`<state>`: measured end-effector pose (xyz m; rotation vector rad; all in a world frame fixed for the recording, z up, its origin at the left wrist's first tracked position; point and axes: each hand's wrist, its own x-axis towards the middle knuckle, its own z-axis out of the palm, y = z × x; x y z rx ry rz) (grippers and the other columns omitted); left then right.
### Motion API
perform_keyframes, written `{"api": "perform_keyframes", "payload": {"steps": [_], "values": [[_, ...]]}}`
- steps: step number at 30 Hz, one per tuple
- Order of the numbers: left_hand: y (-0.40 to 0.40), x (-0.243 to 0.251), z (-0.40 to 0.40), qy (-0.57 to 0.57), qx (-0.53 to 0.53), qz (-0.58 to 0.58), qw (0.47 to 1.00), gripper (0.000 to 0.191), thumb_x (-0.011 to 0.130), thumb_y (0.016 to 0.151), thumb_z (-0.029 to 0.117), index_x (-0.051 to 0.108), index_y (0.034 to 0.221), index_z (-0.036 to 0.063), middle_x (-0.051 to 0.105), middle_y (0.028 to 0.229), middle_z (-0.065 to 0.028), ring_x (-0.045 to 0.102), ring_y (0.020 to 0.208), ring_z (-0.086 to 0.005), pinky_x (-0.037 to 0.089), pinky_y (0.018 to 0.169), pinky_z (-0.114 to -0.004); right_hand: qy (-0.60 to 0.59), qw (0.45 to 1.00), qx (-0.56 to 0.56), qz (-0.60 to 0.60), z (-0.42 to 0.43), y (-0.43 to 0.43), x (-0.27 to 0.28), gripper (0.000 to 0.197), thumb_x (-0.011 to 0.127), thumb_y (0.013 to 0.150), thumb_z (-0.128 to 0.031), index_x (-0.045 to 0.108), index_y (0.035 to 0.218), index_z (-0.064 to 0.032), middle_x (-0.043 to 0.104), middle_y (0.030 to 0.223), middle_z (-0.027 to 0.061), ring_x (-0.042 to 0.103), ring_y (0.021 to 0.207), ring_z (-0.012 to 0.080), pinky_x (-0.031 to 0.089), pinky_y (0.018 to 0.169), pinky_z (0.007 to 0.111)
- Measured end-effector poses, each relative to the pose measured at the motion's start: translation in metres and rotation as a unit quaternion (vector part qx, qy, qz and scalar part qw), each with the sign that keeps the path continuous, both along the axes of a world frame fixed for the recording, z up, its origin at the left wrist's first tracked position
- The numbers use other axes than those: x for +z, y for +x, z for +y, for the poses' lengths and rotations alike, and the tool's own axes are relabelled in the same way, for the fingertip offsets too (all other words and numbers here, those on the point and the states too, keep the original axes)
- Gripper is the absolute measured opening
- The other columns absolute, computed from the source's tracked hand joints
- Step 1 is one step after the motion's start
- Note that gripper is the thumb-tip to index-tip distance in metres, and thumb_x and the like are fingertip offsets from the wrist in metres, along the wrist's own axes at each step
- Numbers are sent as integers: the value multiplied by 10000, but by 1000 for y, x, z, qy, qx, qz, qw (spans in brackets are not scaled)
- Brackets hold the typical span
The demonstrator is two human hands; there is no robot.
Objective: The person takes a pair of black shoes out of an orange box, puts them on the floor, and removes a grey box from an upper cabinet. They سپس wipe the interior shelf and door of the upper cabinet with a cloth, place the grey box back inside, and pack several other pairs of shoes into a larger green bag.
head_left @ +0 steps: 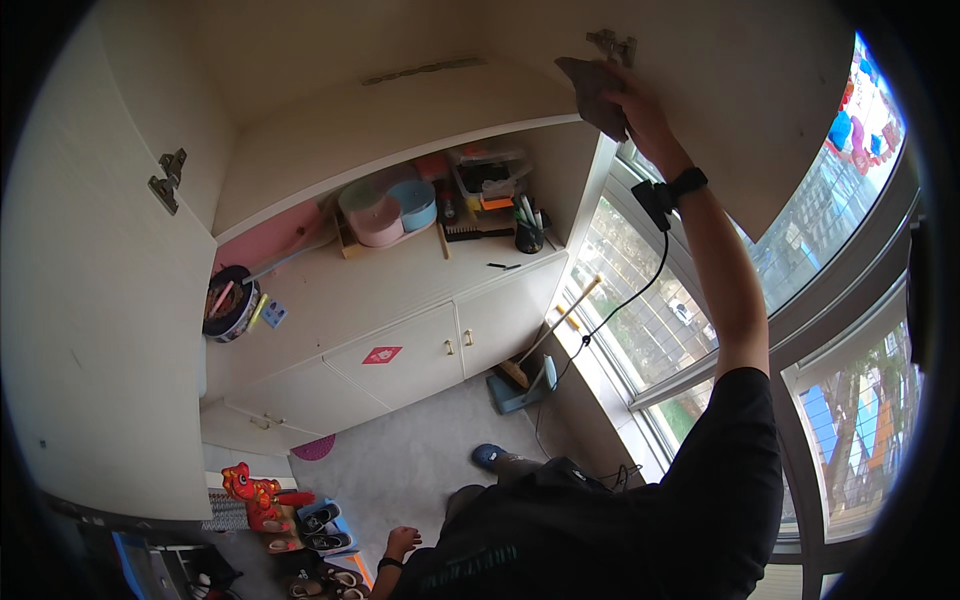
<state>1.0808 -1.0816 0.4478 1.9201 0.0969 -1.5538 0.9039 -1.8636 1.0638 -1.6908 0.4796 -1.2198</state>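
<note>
A dark grey cloth (598,97) is gripped in my right hand (634,101), high up against the inner face of an open cabinet door (720,112), just below its metal hinge (613,46). A black strap with a small device and a cable is around my right wrist. My left hand (403,540) hangs low by my side, fingers curled, with nothing visible in it. In front of me is the upper cabinet compartment (405,105), with a strip of raised trim at its back. A second open door (97,300) with a hinge (169,181) stands on the left.
The shelf below holds a lidded divided box (375,217), a black comb (480,233), a pen holder (529,238) and a round tin (232,304). A broom (516,371) and dustpan (506,396) stand near the windows. Shoes (324,529) and a red figure (251,495) are lower left.
</note>
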Motion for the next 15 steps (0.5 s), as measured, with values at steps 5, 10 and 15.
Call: {"api": "perform_keyframes", "payload": {"steps": [5, 10, 15], "values": [[-24, -5, -14, 12, 22, 8, 1000, 197, 584, 895, 165, 629, 1005, 7, 701, 889, -115, 700, 735, -218, 516, 562, -315, -206, 941, -159, 215, -84, 55, 13, 487, 620, 841, -141, 565, 1324, -125, 643, 1188, 175, 642, 1038, 287, 507, 892, 355], [-43, 4, -36, -4, 37, -29, 999, 234, 591, 898, 194, 625, 1015, -5, 706, 906, -124, 705, 741, -222, 524, 576, -329, -368, 789, -144, 470, -175, 86, -36, 425, 377, 961, -193, 500, 1363, -133, 551, 1334, 193, 548, 1183, 378, 414, 1020, 442], [-78, 14, -21, -5, 71, -30, 997, 249, 589, 902, 190, 623, 1042, -14, 707, 913, -130, 708, 747, -218, 523, 582, -327, -335, 801, -90, 488, -138, 110, -32, 440, 340, 998, -248, 441, 1415, -151, 495, 1406, 167, 485, 1270, 354, 380, 1054, 431]]}}
